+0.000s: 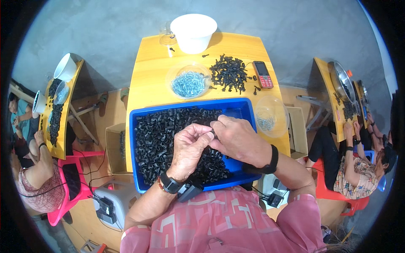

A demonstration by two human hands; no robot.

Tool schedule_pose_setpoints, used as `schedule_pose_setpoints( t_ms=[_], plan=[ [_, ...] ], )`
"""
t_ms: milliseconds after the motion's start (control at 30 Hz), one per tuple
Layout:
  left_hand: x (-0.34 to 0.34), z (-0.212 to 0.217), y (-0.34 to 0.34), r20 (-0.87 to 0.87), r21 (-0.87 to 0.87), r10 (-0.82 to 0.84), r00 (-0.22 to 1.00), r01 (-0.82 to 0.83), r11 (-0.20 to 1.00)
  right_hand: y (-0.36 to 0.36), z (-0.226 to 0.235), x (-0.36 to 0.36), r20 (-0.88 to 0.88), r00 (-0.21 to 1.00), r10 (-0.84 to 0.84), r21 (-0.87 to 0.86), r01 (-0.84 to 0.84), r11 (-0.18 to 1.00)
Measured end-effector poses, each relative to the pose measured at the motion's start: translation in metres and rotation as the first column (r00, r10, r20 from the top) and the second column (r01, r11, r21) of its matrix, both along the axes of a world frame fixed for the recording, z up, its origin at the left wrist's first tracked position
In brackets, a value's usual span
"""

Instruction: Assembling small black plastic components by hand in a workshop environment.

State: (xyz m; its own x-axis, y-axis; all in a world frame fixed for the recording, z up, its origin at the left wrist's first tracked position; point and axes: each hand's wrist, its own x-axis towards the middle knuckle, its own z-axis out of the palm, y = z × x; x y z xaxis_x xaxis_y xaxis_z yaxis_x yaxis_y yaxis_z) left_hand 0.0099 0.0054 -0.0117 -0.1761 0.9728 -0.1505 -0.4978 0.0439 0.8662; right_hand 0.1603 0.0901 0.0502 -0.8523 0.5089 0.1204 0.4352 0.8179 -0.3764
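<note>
Near the middle of the frame, the left hand (190, 145) and the right hand (240, 137) meet above a blue tray (237, 114). The left thumb and forefinger are pinched together on what looks like a small black piece (213, 131), mostly covered by the fingers. The right fingers curl in against it from the other side; their tips are hidden, so I cannot tell whether they are clamped on it too. Both wrists wear black bands

The tray fills the centre of the frame, heaped with black rings (158, 143), its upper right corner showing bare blue. It sits at the near end of a yellow table (156, 71). Above it stands a clear bowl (170, 82) of shiny screws (188, 83), just beside a loose black pile (229, 74). A red and black phone (263, 75) lies right of the pile, and a second clear bowl (276, 111), holding fewer screws, is beside the tray's right edge. A white bucket (194, 36) stands at the top of the table

At the far left of the frame, a person in a patterned top (44, 192) sits on a pink chair (57, 215) at another table; at the far right, a person in a printed shirt (358, 179) sits at a third, hands at its edge
</note>
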Motion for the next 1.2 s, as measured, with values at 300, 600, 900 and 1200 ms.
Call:
schedule_pose_setpoints(
  t_ms=[300,600,900,1200],
  plan=[
    [0.001,0.004,0.001,-0.085,-0.058,-0.004,0.996,-0.001,0.998,0.004,-0.011,0.003,-0.076,0.996,-0.056,-0.143,0.044,0.989],
    [0.002,-0.004,0.002,-0.276,0.002,0.066,0.959,-0.068,0.998,0.000,-0.022,-0.002,-0.072,0.997,-0.019,-0.041,0.016,0.999],
    [0.000,-0.002,0.002,-0.351,0.025,0.049,0.935,-0.043,0.999,-0.002,-0.020,0.000,-0.073,0.997,-0.016,-0.069,0.011,0.998],
    [0.003,0.003,-0.001,-0.364,0.121,0.163,0.917,-0.126,0.985,-0.006,-0.022,-0.005,-0.164,0.986,-0.018,-0.065,0.007,0.998]
  ],
)
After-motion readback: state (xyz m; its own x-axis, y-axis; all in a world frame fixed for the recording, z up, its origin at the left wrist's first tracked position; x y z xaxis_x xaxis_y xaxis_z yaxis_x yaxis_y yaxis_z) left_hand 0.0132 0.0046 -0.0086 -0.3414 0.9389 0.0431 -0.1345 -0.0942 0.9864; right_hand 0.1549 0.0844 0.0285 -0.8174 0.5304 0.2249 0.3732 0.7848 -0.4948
